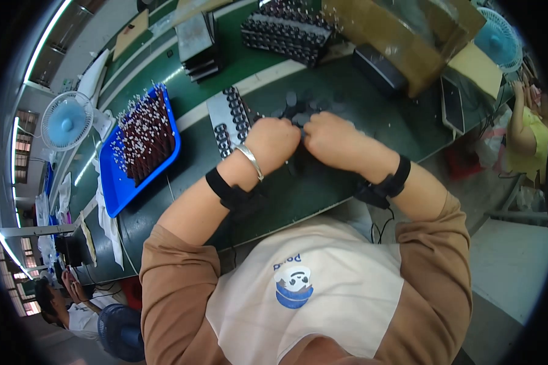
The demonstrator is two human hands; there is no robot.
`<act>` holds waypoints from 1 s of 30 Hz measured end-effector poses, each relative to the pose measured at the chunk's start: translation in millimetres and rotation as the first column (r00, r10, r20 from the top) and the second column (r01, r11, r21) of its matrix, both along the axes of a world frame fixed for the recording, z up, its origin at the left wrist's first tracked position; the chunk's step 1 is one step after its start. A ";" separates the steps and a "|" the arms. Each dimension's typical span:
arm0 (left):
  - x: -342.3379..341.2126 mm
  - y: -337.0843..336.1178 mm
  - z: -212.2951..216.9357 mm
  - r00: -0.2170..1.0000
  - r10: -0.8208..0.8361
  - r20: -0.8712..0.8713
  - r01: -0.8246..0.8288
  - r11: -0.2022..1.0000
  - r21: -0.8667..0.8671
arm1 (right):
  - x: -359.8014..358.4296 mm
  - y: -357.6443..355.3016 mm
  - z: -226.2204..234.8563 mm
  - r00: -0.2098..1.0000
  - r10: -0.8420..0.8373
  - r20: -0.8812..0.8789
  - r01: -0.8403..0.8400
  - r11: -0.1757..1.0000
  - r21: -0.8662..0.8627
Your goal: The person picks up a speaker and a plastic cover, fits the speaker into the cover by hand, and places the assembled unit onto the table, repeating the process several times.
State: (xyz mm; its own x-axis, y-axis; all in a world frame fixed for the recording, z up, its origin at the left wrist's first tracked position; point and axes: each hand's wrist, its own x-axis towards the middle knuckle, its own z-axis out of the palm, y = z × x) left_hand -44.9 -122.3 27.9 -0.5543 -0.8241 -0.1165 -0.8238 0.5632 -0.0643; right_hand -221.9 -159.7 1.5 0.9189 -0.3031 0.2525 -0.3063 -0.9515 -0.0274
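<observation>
My left hand and my right hand are closed and almost touching over the green tabletop. Their fingers curl inward, and whatever they pinch is too small and hidden to name. Just beyond them lies a loose pile of small black round parts. A pale grey board with rows of black round parts sits beside my left hand, partly covered by it. Further left, a blue tray holds bundles of dark red wires with white ends.
At the back stand stacked boards of black parts and a stack of grey and black panels. A black box leans near a large cardboard box. Fans flank the table. Other people sit at both sides.
</observation>
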 end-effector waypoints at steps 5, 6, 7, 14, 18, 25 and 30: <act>-3.2 2.7 -5.4 0.993 0.014 -0.120 -0.022 0.998 -0.065 | -0.7 2.1 2.3 1.000 -0.012 0.015 0.012 1.000 0.015; -1.7 1.8 -6.5 0.992 0.033 -0.121 -0.042 0.996 -0.077 | -2.7 -0.1 4.2 0.999 -0.043 -0.009 0.043 0.996 0.082; -2.3 1.6 -6.0 0.991 0.048 -0.124 -0.059 0.995 -0.085 | -6.1 -1.3 6.5 0.997 -0.075 -0.037 0.080 0.985 0.153; 19.8 -14.7 -8.6 0.857 0.310 -0.411 -0.173 0.925 0.338 | -17.0 -3.1 3.1 0.965 -0.259 0.028 0.222 0.874 0.432; 18.6 -13.0 -5.4 0.630 0.619 -0.468 -0.199 0.712 0.673 | -18.4 0.6 -2.8 0.959 -0.282 0.017 0.249 0.870 0.425; 15.4 -0.9 -4.4 0.861 0.304 -0.408 -0.210 0.943 0.259 | -35.0 -0.7 8.8 0.939 -0.330 0.102 0.267 0.881 0.391; 4.8 -9.9 -11.3 0.934 0.075 -0.348 -0.097 0.994 -0.045 | -41.2 -22.3 9.1 0.929 -0.357 0.096 0.298 0.876 0.378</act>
State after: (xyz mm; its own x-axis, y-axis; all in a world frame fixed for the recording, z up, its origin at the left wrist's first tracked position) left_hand -40.1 -132.2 16.6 -0.4779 -0.8700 0.1213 -0.8464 0.4930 0.2013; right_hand -263.1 -182.0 10.6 0.7083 -0.6753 0.2058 -0.5619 -0.7157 -0.4147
